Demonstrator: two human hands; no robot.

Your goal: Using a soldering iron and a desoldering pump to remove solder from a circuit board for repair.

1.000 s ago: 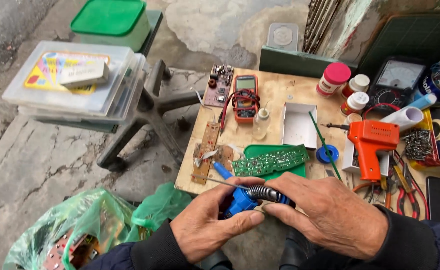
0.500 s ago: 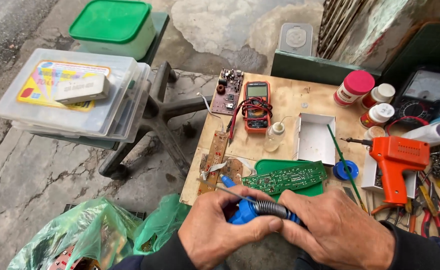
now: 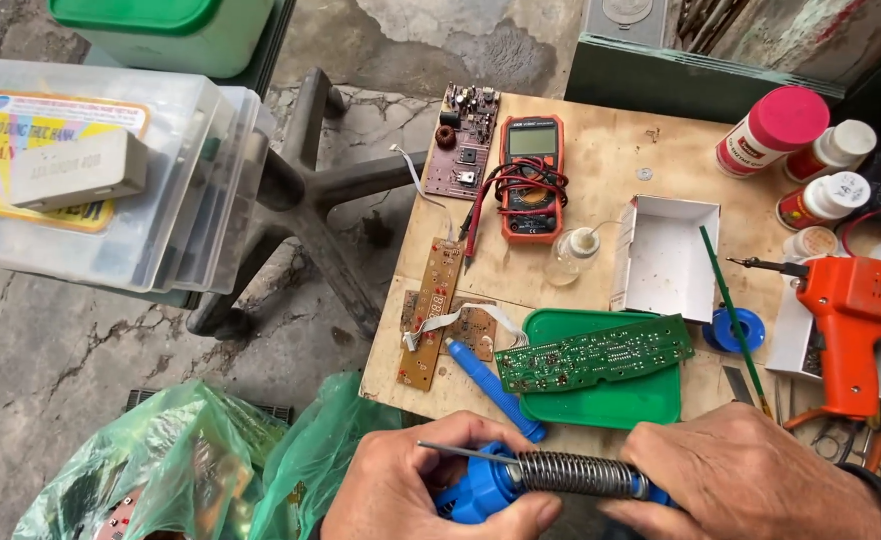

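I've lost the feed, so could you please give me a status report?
Left hand and right hand both grip blue soldering iron. Green circuit board beyond. Nothing between.

Both hands gripped a blue soldering iron (image 3: 551,478) at the near edge of the surface (image 3: 601,170): left hand (image 3: 431,485) on handle, right hand (image 3: 751,480) on coiled shaft. Green circuit board (image 3: 593,352) lay just beyond.

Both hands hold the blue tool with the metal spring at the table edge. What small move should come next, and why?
Probably lift the tool's thin tip toward the green circuit board. The left hand grips the blue tool and the right hand steadies its spring end, low at the table's near edge, while the board lies just above on the green lid, untouched.
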